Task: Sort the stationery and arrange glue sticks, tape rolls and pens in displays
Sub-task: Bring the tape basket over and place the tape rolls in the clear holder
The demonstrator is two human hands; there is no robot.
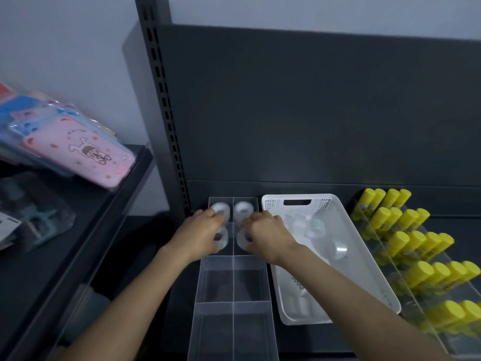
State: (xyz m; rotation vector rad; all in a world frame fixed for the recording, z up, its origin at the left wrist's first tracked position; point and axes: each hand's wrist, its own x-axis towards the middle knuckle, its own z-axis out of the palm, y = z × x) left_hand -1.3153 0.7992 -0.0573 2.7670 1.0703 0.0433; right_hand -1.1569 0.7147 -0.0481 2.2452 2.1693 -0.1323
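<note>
Head view: I watched both hands working in the clear acrylic divider tray [234, 282], the left hand [200, 230] curled round the left tape roll [222, 237] and the right hand [265, 235] pinching the right tape roll [244, 240]. Both translucent rings sat in second-row cells under the fingers. The white perforated basket [307, 319] of spare rolls lay just beside the right wrist.

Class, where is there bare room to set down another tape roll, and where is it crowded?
Free: four near compartments of the clear tray, left of the white basket. Crowded: its two far rows, where left hand and right hand hold tape rolls; the glue sticks stand packed.
</note>
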